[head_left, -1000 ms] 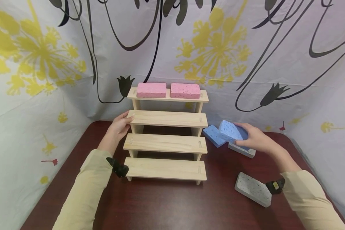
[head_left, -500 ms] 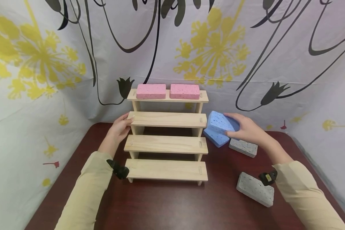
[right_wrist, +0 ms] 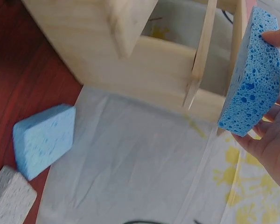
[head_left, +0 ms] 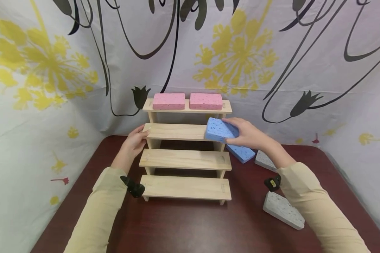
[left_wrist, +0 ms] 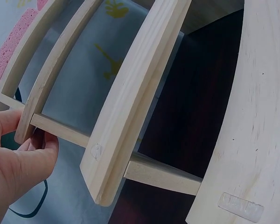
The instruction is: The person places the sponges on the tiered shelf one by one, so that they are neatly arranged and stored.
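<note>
Right hand [head_left: 251, 135] clamped around a blue rectangular sponge [head_left: 221, 129], held over the right end of the second-from-top step of the four-tier pale wooden stair rack [head_left: 185, 160], at about 1 o'clock from the rack's middle. Left hand [head_left: 133, 140] curled on the left end of that same step, at 10 o'clock. At 3 o'clock on the dark red table [head_left: 183, 228], a second blue sponge [head_left: 242, 153] and two grey sponges [head_left: 283, 210]; at 12 o'clock on the top step, two pink sponges [head_left: 168, 101].

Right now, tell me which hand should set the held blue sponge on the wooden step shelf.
Right. The right hand already grips the blue rectangular sponge at the second tier's right end; the left hand steadies the wooden stepped shelf.
</note>
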A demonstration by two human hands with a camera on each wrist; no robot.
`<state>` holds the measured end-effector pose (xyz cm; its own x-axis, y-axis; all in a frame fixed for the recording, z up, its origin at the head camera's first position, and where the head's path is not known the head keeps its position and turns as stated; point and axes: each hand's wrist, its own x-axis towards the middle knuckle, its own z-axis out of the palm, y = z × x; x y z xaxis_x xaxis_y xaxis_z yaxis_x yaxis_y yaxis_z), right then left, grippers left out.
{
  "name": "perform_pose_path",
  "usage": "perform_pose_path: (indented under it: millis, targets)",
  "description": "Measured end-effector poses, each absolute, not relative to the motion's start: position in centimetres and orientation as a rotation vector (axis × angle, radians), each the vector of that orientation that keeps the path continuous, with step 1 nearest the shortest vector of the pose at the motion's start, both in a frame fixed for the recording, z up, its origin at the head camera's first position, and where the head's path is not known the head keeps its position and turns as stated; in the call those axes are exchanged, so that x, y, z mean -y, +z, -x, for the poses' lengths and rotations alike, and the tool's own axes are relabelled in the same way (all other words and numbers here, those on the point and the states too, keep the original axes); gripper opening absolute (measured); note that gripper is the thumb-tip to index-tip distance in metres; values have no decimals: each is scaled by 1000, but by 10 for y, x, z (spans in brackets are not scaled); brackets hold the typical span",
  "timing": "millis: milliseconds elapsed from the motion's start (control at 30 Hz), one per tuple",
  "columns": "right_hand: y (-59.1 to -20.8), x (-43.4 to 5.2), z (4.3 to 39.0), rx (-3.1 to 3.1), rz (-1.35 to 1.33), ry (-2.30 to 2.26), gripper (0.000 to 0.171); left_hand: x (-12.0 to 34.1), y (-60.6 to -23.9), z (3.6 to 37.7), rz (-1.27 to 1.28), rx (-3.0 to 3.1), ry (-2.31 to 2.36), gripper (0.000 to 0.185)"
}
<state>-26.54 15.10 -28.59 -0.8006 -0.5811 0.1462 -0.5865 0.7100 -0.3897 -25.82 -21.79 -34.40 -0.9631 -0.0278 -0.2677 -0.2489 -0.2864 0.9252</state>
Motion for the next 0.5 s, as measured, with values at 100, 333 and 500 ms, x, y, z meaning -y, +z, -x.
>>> perform_pose_path:
  millis: [100,333,500]
  targets:
    - [-284,-140,269,2901,-1011,661,73,217,-346,259,346,-1770,2400,63]
    - [-280,-114,279,2886,-1095,656,73,219,-347,260,344,-1777,2401,64]
    - [-276,-95,282,2917,-1131,642,73,220,-349,261,350,-1785,2396,64]
